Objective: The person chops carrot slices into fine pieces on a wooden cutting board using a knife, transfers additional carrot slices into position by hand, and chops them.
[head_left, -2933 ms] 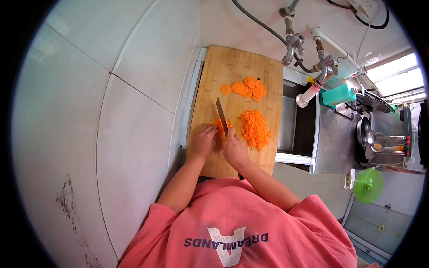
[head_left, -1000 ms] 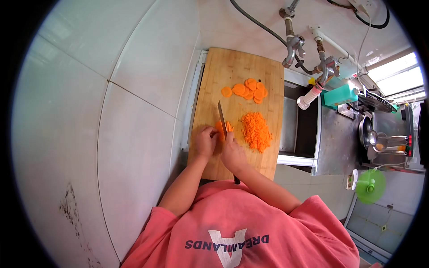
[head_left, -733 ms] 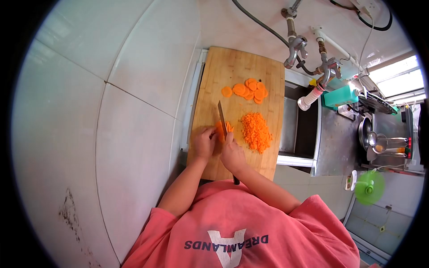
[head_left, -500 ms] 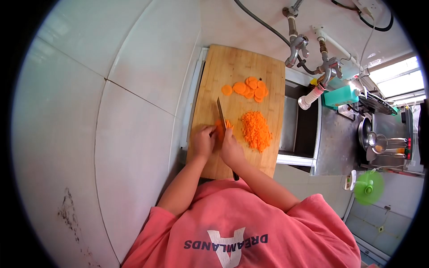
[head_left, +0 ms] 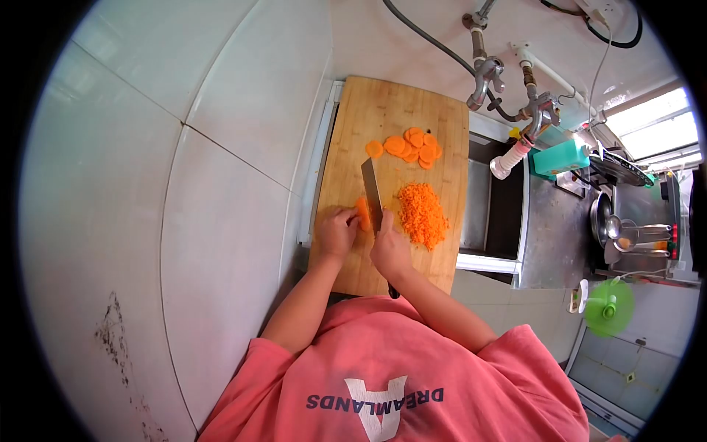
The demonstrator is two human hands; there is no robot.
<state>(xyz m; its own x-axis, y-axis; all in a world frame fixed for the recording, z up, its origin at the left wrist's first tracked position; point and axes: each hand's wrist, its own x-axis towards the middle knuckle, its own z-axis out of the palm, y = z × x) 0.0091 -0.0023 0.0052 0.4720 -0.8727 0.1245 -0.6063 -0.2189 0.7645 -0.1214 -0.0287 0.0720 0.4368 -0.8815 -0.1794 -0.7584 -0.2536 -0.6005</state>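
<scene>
My left hand is on the wooden cutting board, with its fingertips pressed against a few carrot slices. In my right hand is a kitchen knife, its black handle end showing below the wrist. The wide blade points away from me and leans, with its flat side showing, just right of the held slices. To the right of the blade lies a heap of finely chopped carrot. Farther up the board are several round carrot slices, some overlapping.
A sink basin lies right of the board, below two metal taps. A tiled wall stands close on the left. On the steel counter are a teal container, a pan and ladles.
My right hand and the knife have shifted slightly right, away from the held carrot slices. The blade has turned to show more of its flat side. My left hand stays nearly in place.
</scene>
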